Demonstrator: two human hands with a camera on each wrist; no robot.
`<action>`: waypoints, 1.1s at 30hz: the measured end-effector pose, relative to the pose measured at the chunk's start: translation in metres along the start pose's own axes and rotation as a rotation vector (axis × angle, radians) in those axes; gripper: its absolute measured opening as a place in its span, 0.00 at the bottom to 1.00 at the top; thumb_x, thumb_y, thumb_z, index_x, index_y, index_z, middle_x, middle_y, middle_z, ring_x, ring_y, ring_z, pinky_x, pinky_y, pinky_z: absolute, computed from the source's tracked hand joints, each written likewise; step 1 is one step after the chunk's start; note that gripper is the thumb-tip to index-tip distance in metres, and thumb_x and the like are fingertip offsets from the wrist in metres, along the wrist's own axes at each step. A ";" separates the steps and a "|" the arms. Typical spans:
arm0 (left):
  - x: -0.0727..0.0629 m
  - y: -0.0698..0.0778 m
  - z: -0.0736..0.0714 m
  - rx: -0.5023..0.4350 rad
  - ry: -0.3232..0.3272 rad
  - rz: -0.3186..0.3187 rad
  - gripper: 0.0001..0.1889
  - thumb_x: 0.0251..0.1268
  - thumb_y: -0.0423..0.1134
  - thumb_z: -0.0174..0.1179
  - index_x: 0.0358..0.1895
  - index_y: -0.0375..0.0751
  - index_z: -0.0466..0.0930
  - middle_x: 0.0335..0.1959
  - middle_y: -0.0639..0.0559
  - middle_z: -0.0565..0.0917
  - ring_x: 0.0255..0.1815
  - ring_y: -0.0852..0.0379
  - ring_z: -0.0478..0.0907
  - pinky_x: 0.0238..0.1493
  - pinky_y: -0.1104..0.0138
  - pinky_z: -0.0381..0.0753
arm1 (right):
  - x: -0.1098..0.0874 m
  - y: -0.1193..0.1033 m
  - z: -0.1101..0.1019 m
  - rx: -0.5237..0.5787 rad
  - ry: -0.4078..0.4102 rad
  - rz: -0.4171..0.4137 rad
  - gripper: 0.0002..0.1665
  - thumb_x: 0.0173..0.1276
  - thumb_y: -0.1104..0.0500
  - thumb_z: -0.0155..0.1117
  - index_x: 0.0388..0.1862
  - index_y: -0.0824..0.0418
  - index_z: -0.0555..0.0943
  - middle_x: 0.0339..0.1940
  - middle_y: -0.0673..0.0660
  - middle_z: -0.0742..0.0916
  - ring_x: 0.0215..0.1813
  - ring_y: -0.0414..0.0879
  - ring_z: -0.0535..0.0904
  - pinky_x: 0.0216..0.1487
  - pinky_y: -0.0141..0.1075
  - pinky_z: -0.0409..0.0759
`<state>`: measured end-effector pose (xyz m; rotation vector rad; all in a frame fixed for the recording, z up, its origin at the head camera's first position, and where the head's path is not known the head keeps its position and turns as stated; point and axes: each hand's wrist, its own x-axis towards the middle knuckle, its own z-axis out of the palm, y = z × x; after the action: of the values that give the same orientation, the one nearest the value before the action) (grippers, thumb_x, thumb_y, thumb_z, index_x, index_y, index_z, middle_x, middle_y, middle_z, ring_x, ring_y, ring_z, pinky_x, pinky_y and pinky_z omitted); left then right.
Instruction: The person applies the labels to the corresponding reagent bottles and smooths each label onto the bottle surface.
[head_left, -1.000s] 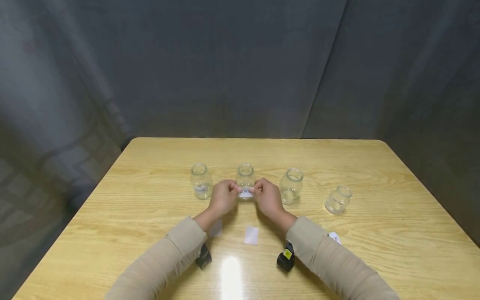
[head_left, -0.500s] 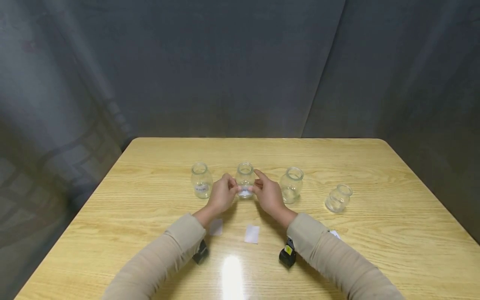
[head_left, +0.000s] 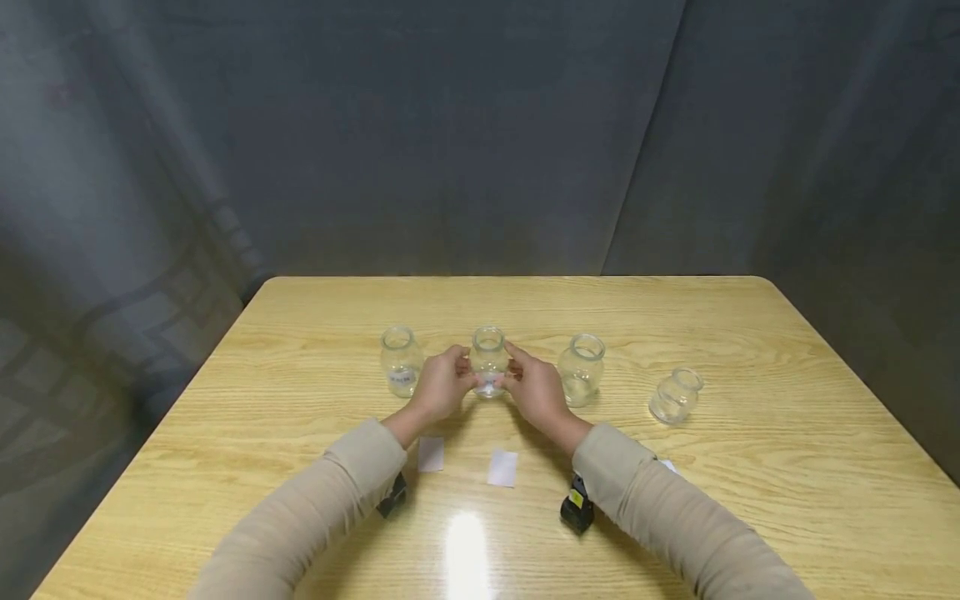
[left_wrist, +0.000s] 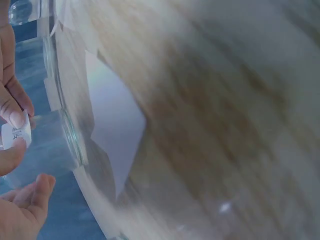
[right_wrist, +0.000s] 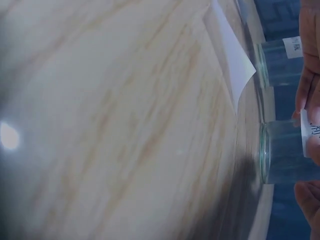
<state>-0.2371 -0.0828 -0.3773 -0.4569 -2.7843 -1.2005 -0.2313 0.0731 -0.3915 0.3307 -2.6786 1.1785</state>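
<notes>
A clear glass jar (head_left: 489, 358) stands upright at the middle of the row, between my two hands. Its white label (head_left: 489, 384), marked with dark characters, lies across the lower front. My left hand (head_left: 442, 385) has its thumb on the label's left end and its fingers along the jar's left side. From the right, my right hand (head_left: 536, 390) mirrors this, thumb on the label and index finger reaching up the glass. Up close in the left wrist view, both thumbs press the label (left_wrist: 16, 134), whose one edge stands slightly off the glass.
Left of the hands is a jar (head_left: 401, 358) with a similar label. To the right stand an unlabelled jar (head_left: 582, 371) and a smaller jar (head_left: 676, 396). Two paper pieces (head_left: 431, 454) (head_left: 502, 468) lie in front; another paper (head_left: 669, 466) is partly hidden by the right sleeve.
Both hands pinched the label's ends in front of the jar; now the label is against the glass, with fingers spread along the jar's sides. The left forearm has shifted slightly left.
</notes>
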 end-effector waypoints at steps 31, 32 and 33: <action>0.015 -0.004 0.004 0.106 0.011 0.021 0.20 0.39 0.34 0.66 0.38 0.28 0.73 0.35 0.39 0.80 0.36 0.49 0.78 0.35 0.69 0.77 | 0.007 0.005 0.002 -0.049 0.087 -0.055 0.34 0.40 0.63 0.70 0.51 0.65 0.72 0.31 0.60 0.84 0.34 0.49 0.80 0.33 0.38 0.78; 0.014 -0.004 0.003 0.108 0.018 0.018 0.20 0.39 0.34 0.67 0.38 0.28 0.73 0.35 0.39 0.80 0.36 0.50 0.78 0.35 0.69 0.77 | 0.007 0.004 0.003 -0.042 0.084 -0.051 0.34 0.41 0.64 0.70 0.51 0.65 0.72 0.31 0.60 0.84 0.34 0.48 0.80 0.33 0.37 0.78; 0.013 -0.005 0.002 0.109 0.023 0.016 0.20 0.39 0.33 0.67 0.38 0.28 0.73 0.34 0.39 0.80 0.36 0.50 0.78 0.35 0.69 0.77 | 0.007 0.003 0.003 -0.037 0.083 -0.050 0.33 0.41 0.64 0.70 0.51 0.65 0.72 0.31 0.59 0.84 0.34 0.48 0.80 0.33 0.37 0.78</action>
<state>-0.2513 -0.0813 -0.3798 -0.4525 -2.8030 -1.0382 -0.2392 0.0716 -0.3939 0.3333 -2.6019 1.1017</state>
